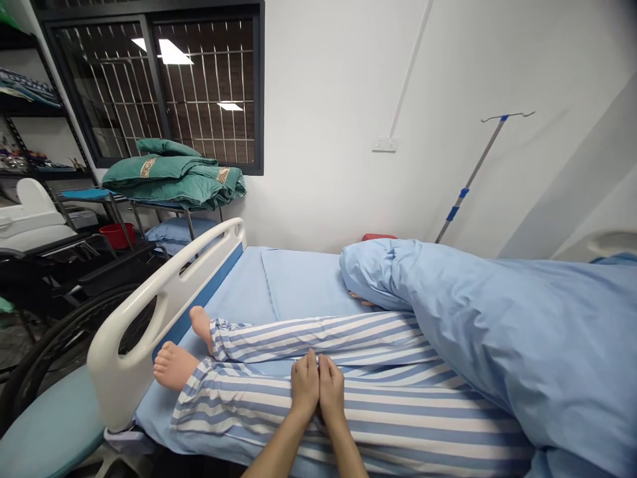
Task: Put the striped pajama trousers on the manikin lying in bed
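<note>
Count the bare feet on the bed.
2: one foot at the end of the nearer striped trouser leg, the other just beyond it, both by the white footboard.

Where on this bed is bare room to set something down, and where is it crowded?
The bare blue bed sheet is free, bordered by the white footboard, the far striped trouser leg and the blue blanket. It is crowded at the left hand and right hand on the near trouser leg.

Glossy white plastic bed footboard [115, 358] at 9 o'clock; matt striped cloth pyjama trousers [398, 405] at 6 o'clock; smooth synthetic manikin foot [172, 365] at 8 o'clock; matt blue cloth duvet [497, 332] at 3 o'clock; slim metal IV pole [470, 176] at 2 o'clock.
</note>
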The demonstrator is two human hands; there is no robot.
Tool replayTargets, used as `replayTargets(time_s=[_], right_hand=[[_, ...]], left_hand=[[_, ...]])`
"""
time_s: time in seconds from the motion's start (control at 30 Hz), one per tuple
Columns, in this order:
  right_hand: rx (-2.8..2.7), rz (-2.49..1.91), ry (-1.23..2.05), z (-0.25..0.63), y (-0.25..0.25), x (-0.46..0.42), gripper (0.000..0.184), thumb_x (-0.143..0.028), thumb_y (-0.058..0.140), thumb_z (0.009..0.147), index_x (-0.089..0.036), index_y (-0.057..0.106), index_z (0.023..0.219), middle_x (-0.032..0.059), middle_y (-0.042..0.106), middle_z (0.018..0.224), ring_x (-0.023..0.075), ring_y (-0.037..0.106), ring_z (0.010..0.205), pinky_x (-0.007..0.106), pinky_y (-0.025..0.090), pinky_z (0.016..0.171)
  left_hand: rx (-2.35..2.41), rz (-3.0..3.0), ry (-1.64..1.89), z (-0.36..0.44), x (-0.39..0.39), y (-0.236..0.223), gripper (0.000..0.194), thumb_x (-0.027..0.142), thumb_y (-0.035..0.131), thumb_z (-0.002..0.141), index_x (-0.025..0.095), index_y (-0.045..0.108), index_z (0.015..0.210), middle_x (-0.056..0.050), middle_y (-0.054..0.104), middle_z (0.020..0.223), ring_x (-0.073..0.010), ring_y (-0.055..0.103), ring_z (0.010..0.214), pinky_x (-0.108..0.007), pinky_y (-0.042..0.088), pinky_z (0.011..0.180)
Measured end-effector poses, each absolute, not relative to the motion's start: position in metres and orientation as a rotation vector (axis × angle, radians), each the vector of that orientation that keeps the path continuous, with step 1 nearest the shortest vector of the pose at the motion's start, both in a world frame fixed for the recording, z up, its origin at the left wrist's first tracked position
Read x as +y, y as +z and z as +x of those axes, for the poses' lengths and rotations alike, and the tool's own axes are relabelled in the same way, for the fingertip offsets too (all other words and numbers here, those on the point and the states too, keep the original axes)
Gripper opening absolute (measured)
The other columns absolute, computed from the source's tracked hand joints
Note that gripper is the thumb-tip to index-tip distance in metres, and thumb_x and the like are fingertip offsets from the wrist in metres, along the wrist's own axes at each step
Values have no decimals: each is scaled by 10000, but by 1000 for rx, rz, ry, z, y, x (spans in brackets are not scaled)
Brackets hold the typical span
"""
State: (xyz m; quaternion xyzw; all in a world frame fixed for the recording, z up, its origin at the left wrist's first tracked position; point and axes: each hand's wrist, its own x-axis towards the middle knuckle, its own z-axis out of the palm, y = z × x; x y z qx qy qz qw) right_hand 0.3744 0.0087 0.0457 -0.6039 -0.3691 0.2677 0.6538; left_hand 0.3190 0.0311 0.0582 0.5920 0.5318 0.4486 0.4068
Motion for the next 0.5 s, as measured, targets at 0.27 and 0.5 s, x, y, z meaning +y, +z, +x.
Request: replayTargets(time_s=[0.27,0.5], right_hand=[[-851,-1375,632,375,45,12,463,-614,466,732,-179,508,578,13,529,541,153,463,561,257,394,538],[-1077,-1554,468,395,64,6,426,-533,433,782,-202,390,517,-28,428,467,119,376,479,240,287,484]], left_hand=[[1386,1593,1042,320,34,52,472,439,280,871,172,644,732,-118,685,812,-211,599,789,-315,408,746],[1310,1664,1001,318,30,59,447,415,296,873,187,641,704,-98,693,776,-200,607,763,-289,406,719]])
